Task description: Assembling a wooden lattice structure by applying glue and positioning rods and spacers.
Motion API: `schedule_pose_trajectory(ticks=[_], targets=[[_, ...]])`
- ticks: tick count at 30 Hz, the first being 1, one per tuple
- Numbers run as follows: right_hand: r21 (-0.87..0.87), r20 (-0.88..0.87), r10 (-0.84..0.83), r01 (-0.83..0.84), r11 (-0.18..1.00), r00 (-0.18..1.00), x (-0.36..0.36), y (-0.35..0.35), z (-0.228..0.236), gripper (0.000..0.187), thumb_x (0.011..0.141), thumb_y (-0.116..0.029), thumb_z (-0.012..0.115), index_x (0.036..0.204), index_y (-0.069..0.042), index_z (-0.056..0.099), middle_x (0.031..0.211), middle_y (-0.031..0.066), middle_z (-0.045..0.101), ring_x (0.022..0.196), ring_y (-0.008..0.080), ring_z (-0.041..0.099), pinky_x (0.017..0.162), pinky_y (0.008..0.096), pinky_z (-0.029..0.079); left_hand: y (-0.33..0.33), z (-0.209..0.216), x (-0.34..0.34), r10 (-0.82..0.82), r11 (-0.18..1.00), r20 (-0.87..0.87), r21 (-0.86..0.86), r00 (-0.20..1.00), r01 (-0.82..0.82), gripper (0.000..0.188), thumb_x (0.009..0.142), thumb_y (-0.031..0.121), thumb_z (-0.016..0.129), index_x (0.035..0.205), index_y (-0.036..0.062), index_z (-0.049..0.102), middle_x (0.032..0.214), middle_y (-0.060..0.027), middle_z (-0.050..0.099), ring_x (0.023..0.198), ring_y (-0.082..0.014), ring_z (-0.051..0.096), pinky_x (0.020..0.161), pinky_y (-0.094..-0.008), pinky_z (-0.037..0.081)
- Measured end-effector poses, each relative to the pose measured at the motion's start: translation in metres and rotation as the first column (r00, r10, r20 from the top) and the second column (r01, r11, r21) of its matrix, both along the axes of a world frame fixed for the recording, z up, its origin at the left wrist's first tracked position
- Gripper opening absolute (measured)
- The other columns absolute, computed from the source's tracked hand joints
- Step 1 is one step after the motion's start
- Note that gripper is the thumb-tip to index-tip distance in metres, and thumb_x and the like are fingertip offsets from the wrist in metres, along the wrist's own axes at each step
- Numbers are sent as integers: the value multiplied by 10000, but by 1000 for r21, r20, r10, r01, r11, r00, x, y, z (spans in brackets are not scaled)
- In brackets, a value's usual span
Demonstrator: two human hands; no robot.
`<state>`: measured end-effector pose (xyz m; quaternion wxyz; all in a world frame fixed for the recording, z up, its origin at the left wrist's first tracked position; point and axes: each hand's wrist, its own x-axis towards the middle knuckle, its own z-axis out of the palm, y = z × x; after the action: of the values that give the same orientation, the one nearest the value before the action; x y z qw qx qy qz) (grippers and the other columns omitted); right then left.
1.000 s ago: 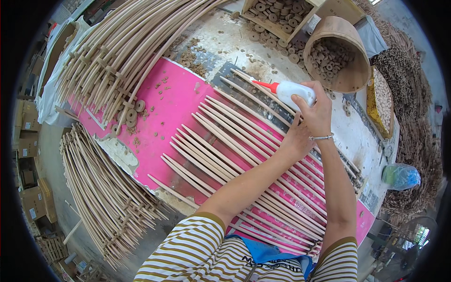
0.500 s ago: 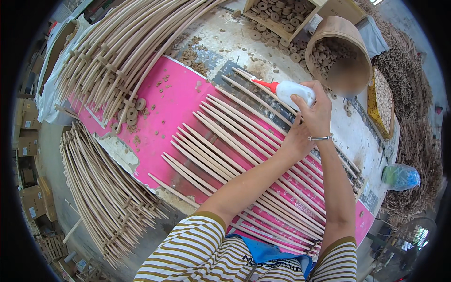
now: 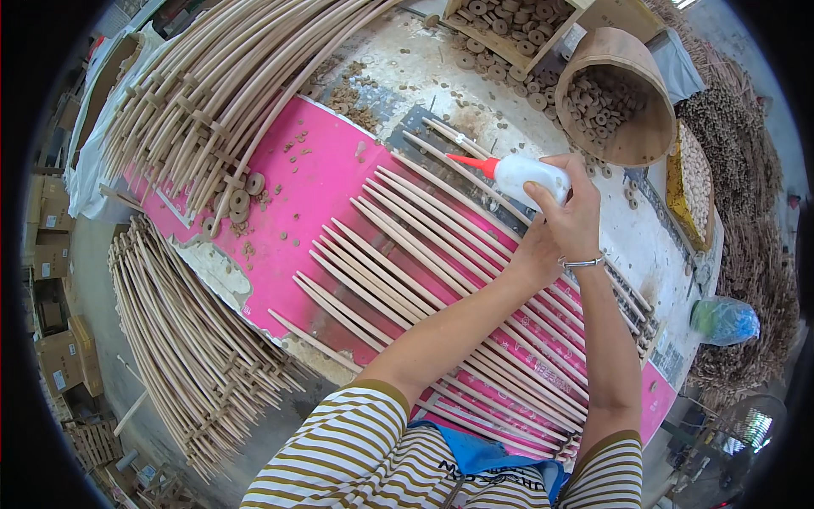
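Note:
My right hand (image 3: 578, 208) is closed around a white squeeze bottle (image 3: 527, 178) with a red pointed nozzle, held tilted with the nozzle toward the left. The nozzle tip is over or on a slender wooden rod (image 3: 428, 148) near its tapered end; contact cannot be judged. On the outermost rod beside it sits a small white blob (image 3: 459, 138). My left hand (image 3: 538, 254) lies just below the right one, over the rods, its fingers largely hidden. Several pale rods (image 3: 407, 229) lie side by side in a slanting row on a pink sheet (image 3: 314, 170).
Bundled curved rods (image 3: 212, 102) with small crosspieces fill the far left; another bundle (image 3: 191, 339) stands beside the table. Wooden discs fill a box (image 3: 555, 42) and a tipped wooden bucket (image 3: 649, 140). A yellow-sided container (image 3: 691, 225) and a wrapped blue-green item (image 3: 723, 321) are at right.
The nozzle has moved slightly left and down, from the outermost rod to the neighbouring one. A white blob now shows on the outermost rod. My left hand has barely moved.

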<state>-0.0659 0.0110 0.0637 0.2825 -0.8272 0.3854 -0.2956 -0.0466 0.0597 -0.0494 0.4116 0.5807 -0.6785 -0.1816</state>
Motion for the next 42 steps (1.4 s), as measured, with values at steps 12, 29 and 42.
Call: schedule_pose_trajectory(ticks=[12, 29, 42], targets=[[-20, -21, -12, 12, 1000, 1000, 1, -1, -3, 360, 820, -164, 858, 1101, -74, 651, 942, 120, 739, 865, 285, 721, 781, 362, 538, 3, 16, 5, -54, 998, -351, -43, 935, 41, 544, 991, 189, 551, 1496, 11, 453, 1511, -169, 512, 1489, -331, 397, 1291, -459, 257], [53, 30, 76, -77, 996, 997, 4, 21, 2, 346, 808, -121, 855, 1085, -48, 660, 955, 102, 728, 859, 237, 711, 783, 347, 540, -2, -14, -6, -34, 998, -48, -52, 998, 32, 612, 999, 207, 558, 1567, 64, 383, 1540, -152, 489, 1472, -315, 437, 1231, -510, 329], [56, 1, 67, -67, 996, 998, 1, 25, 8, 319, 826, -85, 839, 1083, -33, 658, 935, 78, 715, 853, 176, 674, 787, 306, 522, 0, 8, -10, -75, 991, 91, 115, 993, 65, 608, 1004, 229, 560, 1563, 63, 387, 1515, -139, 490, 1459, -299, 437, 1239, -490, 317]])
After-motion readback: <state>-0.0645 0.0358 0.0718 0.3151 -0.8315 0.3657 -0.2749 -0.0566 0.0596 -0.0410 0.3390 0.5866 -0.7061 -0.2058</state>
